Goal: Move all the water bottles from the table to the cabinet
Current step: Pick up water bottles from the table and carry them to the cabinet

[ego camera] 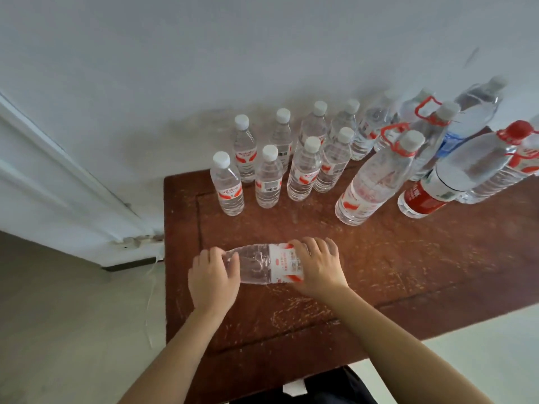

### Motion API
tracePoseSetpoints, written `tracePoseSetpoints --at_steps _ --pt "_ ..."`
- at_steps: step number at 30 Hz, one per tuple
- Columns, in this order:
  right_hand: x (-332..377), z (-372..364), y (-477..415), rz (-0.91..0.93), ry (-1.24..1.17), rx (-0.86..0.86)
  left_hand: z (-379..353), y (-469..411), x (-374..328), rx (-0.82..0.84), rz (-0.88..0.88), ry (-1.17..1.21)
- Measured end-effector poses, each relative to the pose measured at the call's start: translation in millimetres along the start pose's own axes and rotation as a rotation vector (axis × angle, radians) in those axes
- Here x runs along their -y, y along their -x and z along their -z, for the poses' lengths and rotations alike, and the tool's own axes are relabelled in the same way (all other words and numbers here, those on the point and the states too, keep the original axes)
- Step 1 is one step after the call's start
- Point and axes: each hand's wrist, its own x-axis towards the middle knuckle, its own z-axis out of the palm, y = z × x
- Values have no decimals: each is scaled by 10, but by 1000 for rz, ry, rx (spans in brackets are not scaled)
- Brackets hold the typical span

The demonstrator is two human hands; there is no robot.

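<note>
Scuffed red-brown wood carries the whole load: a worn table stands against a white wall, with a white door frame at far left. The cabinet the bottles are bound for is out of view.

The person's left hand curls round the neck end of a clear bottle that lies on its side at the near-left part of the table. Whether it rests on the wood or sits just above it cannot be told. The right hand wraps its fingers over the red-and-white label end, so both hands grip the one bottle.

Behind them, a tight cluster of small bottles stands upright along the wall. To the right are large bottles with red carry loops, packed close together.

The risks are judgements only. The thin, ribbed plastic looks easily squeezed, and a hard grip could buckle it or let it slip. A bottle carried sideways could leak if its cap is loose. Later reaches into the crowded back rows may knock neighbouring bottles over. The tall ones at right, near the table's far edge, look likeliest to topple.
</note>
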Motion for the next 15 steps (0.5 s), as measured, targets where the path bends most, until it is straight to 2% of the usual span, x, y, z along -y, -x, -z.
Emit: tracePoseSetpoints --at_steps 2,4,6,11,15 --pt "58 -30 55 -30 13 -50 -72 -140 -10 -57 -173 8" --pt "135 -32 111 -64 39 -53 -160 -264 -26 67 -303 -27" --pt "180 -23 148 -105 88 14 -281 -306 -25 234 -418 -89" --pt "172 27 171 -126 165 158 -344 -250 12 442 -522 -93" --pt "194 -23 258 -142 122 166 -222 -223 -1 586 -549 -144"
